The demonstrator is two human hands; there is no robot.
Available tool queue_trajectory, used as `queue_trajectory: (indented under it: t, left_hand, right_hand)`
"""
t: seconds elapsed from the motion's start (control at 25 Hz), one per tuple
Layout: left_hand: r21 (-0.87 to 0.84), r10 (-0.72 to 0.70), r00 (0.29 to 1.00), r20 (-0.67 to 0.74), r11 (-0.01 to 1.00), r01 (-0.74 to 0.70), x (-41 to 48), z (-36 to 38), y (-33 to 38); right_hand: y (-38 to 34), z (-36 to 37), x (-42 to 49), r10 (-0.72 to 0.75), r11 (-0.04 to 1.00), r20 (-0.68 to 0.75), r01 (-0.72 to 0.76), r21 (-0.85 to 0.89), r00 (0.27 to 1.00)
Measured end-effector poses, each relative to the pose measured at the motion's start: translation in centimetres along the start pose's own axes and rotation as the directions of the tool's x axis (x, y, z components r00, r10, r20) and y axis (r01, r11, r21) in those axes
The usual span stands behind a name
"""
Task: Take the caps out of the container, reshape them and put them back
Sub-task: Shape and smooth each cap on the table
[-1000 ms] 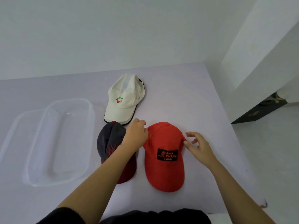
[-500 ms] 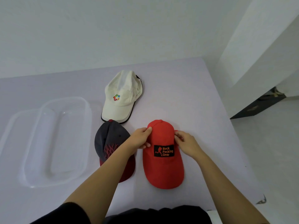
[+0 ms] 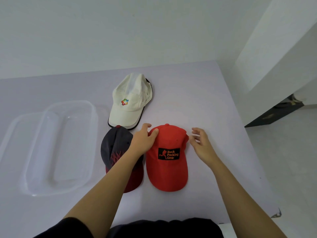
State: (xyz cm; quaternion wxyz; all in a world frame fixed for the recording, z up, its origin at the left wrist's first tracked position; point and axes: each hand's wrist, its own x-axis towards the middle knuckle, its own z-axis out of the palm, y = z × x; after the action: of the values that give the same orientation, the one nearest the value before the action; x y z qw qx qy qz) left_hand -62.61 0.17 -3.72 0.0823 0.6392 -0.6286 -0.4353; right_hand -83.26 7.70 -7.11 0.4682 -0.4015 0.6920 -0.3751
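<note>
A red cap (image 3: 167, 170) with a black "Back Packing Gear" patch lies on the pale table, brim toward me. My left hand (image 3: 144, 140) grips the left back edge of its crown, thumb on top and fingers behind. My right hand (image 3: 199, 143) hovers with spread fingers at the crown's right side, fingertips at or just off the fabric. A dark grey and maroon cap (image 3: 116, 145) lies to the left, partly under my left forearm. A white cap (image 3: 130, 109) with a coloured logo lies behind both. The clear plastic container (image 3: 94, 134) stands empty at the left.
The table (image 3: 205, 100) ends at a right edge close to the red cap, with floor beyond. A white wall runs behind the table. A dark flat object (image 3: 272, 114) lies on the floor at the right by a white pillar.
Both hands pinched the crown beside the patch half a second ago. They have moved toward the crown's back; the right hand has let go and spread its fingers.
</note>
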Motion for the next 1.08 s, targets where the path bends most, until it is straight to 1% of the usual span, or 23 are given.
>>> queue_trajectory:
  t: [0.04,0.16,0.2,0.36,0.48,0.56,0.64,0.72,0.8,0.84,0.88,0.96,1.0,1.08]
  left_hand:
    - [-0.052,-0.019,0.999,0.035,0.998,0.021,-0.1,-0.2,-0.1]
    - [-0.216,-0.046,0.986,0.162,0.973,0.081,-0.3,0.0,0.0]
    - [-0.246,-0.043,0.983,0.178,0.965,0.087,-0.3,0.2,0.0]
    - [-0.378,-0.046,0.981,0.190,0.918,0.116,-0.4,0.7,0.2]
    - [-0.480,-0.038,0.978,0.205,0.867,0.134,-0.4,0.4,0.4]
    - [-0.463,0.001,0.981,0.195,0.882,0.091,-0.4,0.0,0.6]
    - [-0.376,0.063,0.986,0.154,0.927,0.000,-0.3,-0.2,0.7]
    - [-0.221,0.103,0.993,0.058,0.971,-0.087,-0.1,-0.3,0.4]
    - [-0.059,0.126,0.990,-0.059,0.990,-0.129,-0.1,-0.2,0.3]
    - [-0.022,0.132,0.987,-0.096,0.991,-0.135,-0.2,0.0,0.5]
    - [-0.014,0.133,0.983,-0.124,0.991,-0.136,-0.4,0.3,0.7]
    - [-0.050,0.122,0.970,-0.210,0.990,-0.135,-0.8,1.2,1.5]
    - [-0.071,0.114,0.954,-0.277,0.988,-0.138,-1.1,1.6,1.8]
    - [-0.084,0.116,0.912,-0.394,0.983,-0.161,-1.4,2.2,2.1]
  right_hand:
    - [0.6,-0.4,-0.3,0.006,1.000,0.002,-0.006,0.014,1.000]
    - [1.4,-0.3,-1.4,0.014,0.999,0.159,-0.009,-0.035,0.987]
    - [1.6,0.0,-1.5,0.012,0.999,0.177,-0.006,-0.037,0.984]
    - [1.1,0.6,-1.1,0.003,1.000,0.136,0.000,-0.020,0.991]
    - [0.9,0.3,-1.0,-0.025,0.999,0.226,0.035,-0.039,0.974]
    - [0.5,0.2,-1.0,-0.022,0.999,0.269,0.031,-0.029,0.963]
    - [0.1,-0.3,-0.8,0.000,0.999,0.284,-0.010,0.034,0.959]
    - [-0.4,-0.7,-0.4,0.015,0.994,0.347,-0.052,0.098,0.938]
    - [-0.8,-0.9,-0.2,0.048,0.996,0.407,-0.075,0.052,0.912]
    - [-1.0,-0.7,-0.1,0.080,0.995,0.418,-0.098,0.023,0.905]
    - [-1.0,-0.4,0.1,0.107,0.991,0.420,-0.130,0.026,0.901]
    - [-0.9,0.7,0.4,0.141,0.968,0.395,-0.210,0.137,0.908]
    - [-0.9,1.3,0.4,0.140,0.955,0.370,-0.224,0.194,0.919]
    - [-1.0,2.2,0.4,0.087,0.964,0.284,-0.153,0.218,0.955]
